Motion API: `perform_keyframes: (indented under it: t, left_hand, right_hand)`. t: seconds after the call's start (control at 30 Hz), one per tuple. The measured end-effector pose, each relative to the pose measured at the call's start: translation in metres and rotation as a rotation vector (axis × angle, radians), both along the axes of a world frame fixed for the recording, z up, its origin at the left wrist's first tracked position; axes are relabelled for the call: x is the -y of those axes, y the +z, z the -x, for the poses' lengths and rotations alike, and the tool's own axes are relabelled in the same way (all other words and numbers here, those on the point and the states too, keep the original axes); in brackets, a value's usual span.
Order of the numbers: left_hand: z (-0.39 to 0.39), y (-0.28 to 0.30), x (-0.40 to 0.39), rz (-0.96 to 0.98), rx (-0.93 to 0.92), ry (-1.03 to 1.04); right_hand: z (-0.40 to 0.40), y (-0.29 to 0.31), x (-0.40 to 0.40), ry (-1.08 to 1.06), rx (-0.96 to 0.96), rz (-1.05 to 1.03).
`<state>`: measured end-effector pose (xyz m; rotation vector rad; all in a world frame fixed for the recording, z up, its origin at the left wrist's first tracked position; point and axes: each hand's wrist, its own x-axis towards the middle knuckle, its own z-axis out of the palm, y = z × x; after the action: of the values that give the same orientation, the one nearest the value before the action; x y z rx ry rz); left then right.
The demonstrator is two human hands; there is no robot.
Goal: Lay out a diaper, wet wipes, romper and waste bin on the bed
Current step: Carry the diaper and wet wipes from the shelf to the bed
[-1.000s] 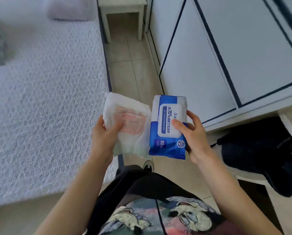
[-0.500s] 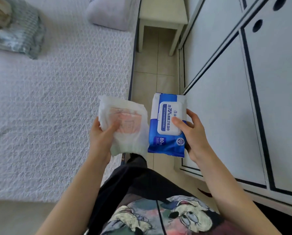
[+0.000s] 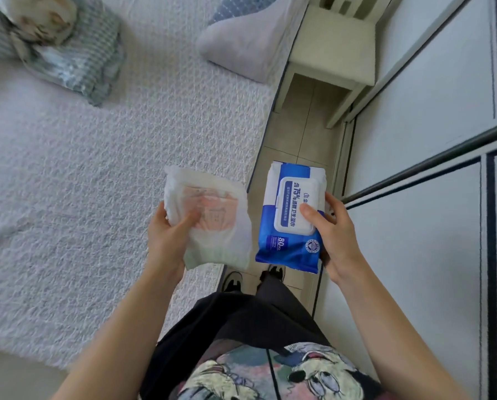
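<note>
My left hand (image 3: 168,241) grips a folded white diaper (image 3: 212,217) with a pink print, held over the right edge of the bed (image 3: 68,174). My right hand (image 3: 332,235) holds a blue and white pack of wet wipes (image 3: 290,215) by its right side, thumb on the white lid, above the floor strip beside the bed. The two items hang side by side, a small gap between them. No romper or waste bin can be made out.
A striped grey-blue bundle (image 3: 77,56) with a pale patterned thing on top lies at the bed's far left. A lilac pillow (image 3: 241,44) sits at the bed's far right. A pale stool (image 3: 331,53) stands in the tiled aisle. White wardrobe doors (image 3: 429,197) line the right.
I have moved along the aisle and the view has swung towards the bed's head, bringing the bundle and pillow into sight. Both hands keep the same grip on diaper and wipes.
</note>
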<state>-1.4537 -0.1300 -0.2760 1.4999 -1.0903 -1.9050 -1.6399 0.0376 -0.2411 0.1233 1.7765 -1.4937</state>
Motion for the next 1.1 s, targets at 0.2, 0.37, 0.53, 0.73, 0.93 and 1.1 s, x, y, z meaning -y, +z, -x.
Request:
perform_keyframes:
  t: [0.2, 0.37, 0.53, 0.73, 0.93, 1.1]
  left_hand:
    - [0.05, -0.008, 0.037, 0.021, 0.035, 0.133]
    - [0.109, -0.014, 0.067, 0.08, 0.067, 0.245]
    - [0.174, -0.014, 0.084, 0.101, 0.076, 0.464]
    - [0.215, -0.01, 0.105, 0.104, 0.077, 0.7]
    - [0.205, -0.009, 0.113, 0.088, 0.117, 0.864]
    - [0.174, -0.02, 0.115, 0.051, 0.124, 0.959]
  right_hand:
    - [0.071, -0.01, 0.058, 0.118, -0.002, -0.006]
    - [0.15, -0.014, 0.119, 0.292, -0.017, -0.013]
    - [0.224, -0.012, 0.185, 0.546, -0.083, -0.035]
    - [0.27, -0.022, 0.256, 0.789, -0.101, -0.041]
    - [0.259, -0.03, 0.311, 0.986, -0.086, -0.027]
    - [0.228, -0.044, 0.341, 1.095, -0.143, -0.041]
